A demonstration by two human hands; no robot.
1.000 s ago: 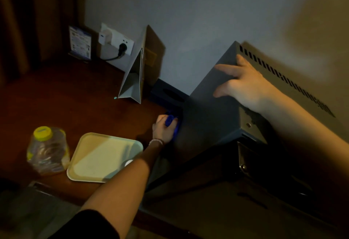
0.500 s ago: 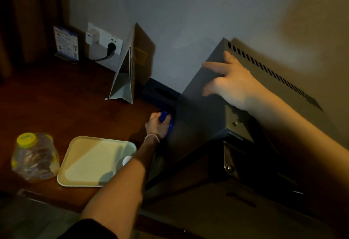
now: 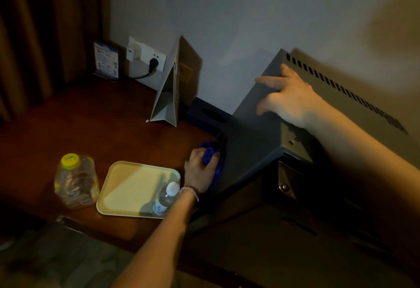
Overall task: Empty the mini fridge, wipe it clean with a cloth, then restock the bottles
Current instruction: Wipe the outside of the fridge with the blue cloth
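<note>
The dark grey mini fridge (image 3: 250, 133) stands on the right against the wall, with its door swung open below. My left hand (image 3: 198, 170) grips a blue cloth (image 3: 210, 154) and presses it against the fridge's left side, low down near the desk. My right hand (image 3: 288, 96) rests on the fridge's top with fingers spread. A small water bottle with a white cap (image 3: 167, 198) stands on a pale tray (image 3: 127, 185), partly behind my left forearm. A larger clear bottle with a yellow cap (image 3: 76, 179) stands on the desk left of the tray.
The wooden desk (image 3: 91, 128) runs left from the fridge. A folded paper bag (image 3: 170, 96), a dark tissue box (image 3: 209, 115), a wall socket with a plug (image 3: 150, 60) and a small card stand (image 3: 106, 61) line the wall. A curtain hangs at the far left.
My left hand has slid the blue cloth down and toward me along the fridge's side. The white-capped bottle on the tray shows more fully. My right hand stays on the fridge top.
</note>
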